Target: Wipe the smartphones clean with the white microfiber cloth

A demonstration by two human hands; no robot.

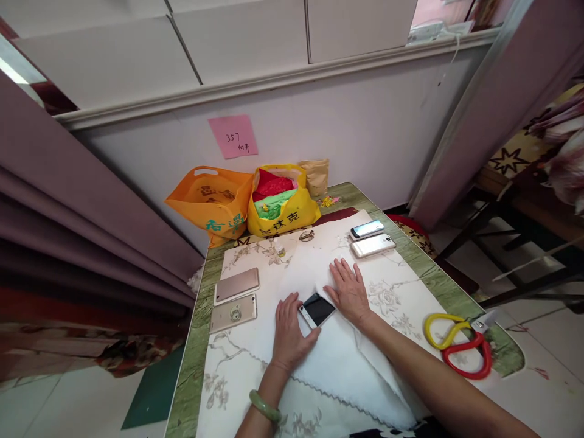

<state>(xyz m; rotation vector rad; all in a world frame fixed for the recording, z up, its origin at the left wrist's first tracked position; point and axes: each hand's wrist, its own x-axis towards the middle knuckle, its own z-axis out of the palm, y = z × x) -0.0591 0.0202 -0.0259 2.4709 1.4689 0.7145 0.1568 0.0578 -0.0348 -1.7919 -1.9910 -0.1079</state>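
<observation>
A phone with a dark screen and white frame [318, 309] lies on a white cloth [337, 377] with zigzag edges, near the middle of the table. My left hand [291, 331] is around the phone's left side, thumb and fingers apart at its edges, with a green bangle on the wrist. Flat on the cloth to the right of the phone is my right hand [349, 291], its fingers spread and its thumb near a raised fold of cloth by the phone's upper right corner.
Two phones [237, 284] lie at the left, two more [373, 244] at the back right. Scissors [458, 344] rest near the right edge. An orange bag [214, 194], a filled yellow bag [285, 220] and a brown pouch [316, 176] stand at the back. Glasses [307, 235] and a small bottle [279, 247] lie before them.
</observation>
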